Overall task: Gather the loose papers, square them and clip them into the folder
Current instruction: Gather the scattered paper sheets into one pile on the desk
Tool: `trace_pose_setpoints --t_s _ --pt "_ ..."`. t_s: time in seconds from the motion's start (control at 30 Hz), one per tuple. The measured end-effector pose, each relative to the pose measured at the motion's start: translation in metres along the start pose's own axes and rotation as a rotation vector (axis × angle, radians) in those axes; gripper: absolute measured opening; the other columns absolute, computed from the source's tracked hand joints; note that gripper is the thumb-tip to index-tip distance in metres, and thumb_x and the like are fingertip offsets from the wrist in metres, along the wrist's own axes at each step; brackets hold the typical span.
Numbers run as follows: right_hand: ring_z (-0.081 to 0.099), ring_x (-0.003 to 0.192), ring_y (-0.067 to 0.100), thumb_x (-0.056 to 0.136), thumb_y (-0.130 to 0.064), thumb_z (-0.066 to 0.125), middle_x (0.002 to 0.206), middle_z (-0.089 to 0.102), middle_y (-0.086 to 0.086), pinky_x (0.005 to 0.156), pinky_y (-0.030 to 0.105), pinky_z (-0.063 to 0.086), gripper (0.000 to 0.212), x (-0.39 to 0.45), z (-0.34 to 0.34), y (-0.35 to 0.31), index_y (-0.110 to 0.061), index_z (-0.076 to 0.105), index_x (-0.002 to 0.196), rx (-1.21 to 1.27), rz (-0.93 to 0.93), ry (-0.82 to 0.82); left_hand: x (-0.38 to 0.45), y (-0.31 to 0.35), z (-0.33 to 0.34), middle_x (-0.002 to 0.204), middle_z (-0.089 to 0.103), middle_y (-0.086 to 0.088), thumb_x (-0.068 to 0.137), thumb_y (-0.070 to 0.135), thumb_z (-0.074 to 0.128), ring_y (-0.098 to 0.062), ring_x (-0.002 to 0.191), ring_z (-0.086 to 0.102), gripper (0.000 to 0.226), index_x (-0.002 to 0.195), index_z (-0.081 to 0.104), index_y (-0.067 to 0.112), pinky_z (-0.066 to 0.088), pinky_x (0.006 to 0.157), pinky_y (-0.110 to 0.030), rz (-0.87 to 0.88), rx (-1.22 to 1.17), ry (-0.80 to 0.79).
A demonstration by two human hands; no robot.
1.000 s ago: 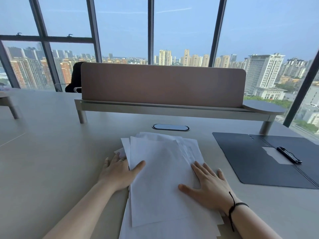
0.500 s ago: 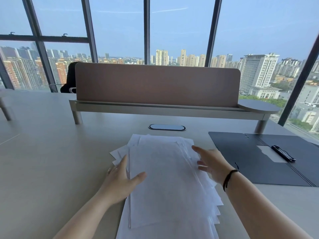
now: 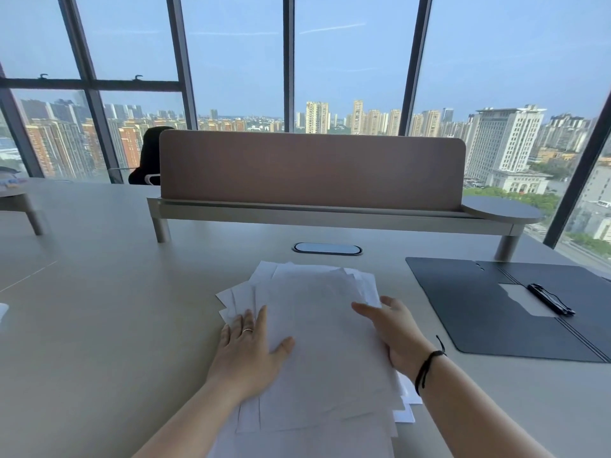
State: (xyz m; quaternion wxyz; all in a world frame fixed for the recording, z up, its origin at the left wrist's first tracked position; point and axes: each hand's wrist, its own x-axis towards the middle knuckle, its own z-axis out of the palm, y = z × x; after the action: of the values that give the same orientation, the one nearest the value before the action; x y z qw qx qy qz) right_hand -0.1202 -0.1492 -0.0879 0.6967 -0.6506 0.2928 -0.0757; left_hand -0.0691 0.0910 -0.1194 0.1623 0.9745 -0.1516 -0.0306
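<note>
A messy, fanned pile of white papers lies on the desk in front of me, corners sticking out left and right. My left hand lies flat on the pile's left edge, fingers spread, a ring on one finger. My right hand presses edge-on against the pile's right side, fingers extended, a black cord at the wrist. A dark folder lies open flat on the desk to the right. Its black clip rests on a pale patch near the spine.
A pink divider screen on a raised shelf crosses the back of the grey desk. An oval cable port sits just beyond the papers. A black chair stands behind the screen. Tall windows lie beyond.
My right hand lifted off the top of the pile and now pushes against its right edge. My left hand slid forward along the left edge. The sheets have shifted.
</note>
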Motion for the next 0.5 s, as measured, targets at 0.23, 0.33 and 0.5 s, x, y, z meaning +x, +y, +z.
trace_pose_setpoints --t_s 0.23,0.33,0.5 --pt "0.074 0.094 0.045 0.087 0.014 0.06 0.107 0.076 0.025 0.081 0.056 0.062 0.033 -0.021 -0.003 -0.002 0.002 0.067 0.117 -0.153 -0.031 -0.267 -0.004 -0.002 -0.007 0.167 0.011 -0.004 0.088 0.073 0.036 -0.021 0.154 0.007 0.092 0.158 0.004 0.023 0.007 0.124 -0.039 -0.004 -0.22 0.071" --pt "0.073 0.096 0.047 0.086 0.015 0.061 0.108 0.077 0.024 0.085 0.06 0.059 0.037 -0.029 -0.013 -0.015 -0.003 0.069 0.117 -0.157 -0.166 -0.277 -0.007 -0.002 -0.018 0.156 0.038 0.008 0.088 0.06 0.054 -0.02 0.147 0.032 0.081 0.153 0.024 0.022 0.025 0.119 -0.04 0.003 -0.441 0.135" --pt "0.072 0.098 0.04 0.087 0.006 0.066 0.116 0.075 0.021 0.087 0.055 0.06 0.04 -0.049 -0.029 -0.045 -0.01 0.069 0.123 0.14 -0.316 -0.418 0.001 0.008 -0.047 0.108 0.076 0.013 0.081 0.031 0.075 -0.003 0.103 0.069 0.037 0.116 0.064 0.028 0.051 0.1 -0.038 0.051 -1.104 0.225"
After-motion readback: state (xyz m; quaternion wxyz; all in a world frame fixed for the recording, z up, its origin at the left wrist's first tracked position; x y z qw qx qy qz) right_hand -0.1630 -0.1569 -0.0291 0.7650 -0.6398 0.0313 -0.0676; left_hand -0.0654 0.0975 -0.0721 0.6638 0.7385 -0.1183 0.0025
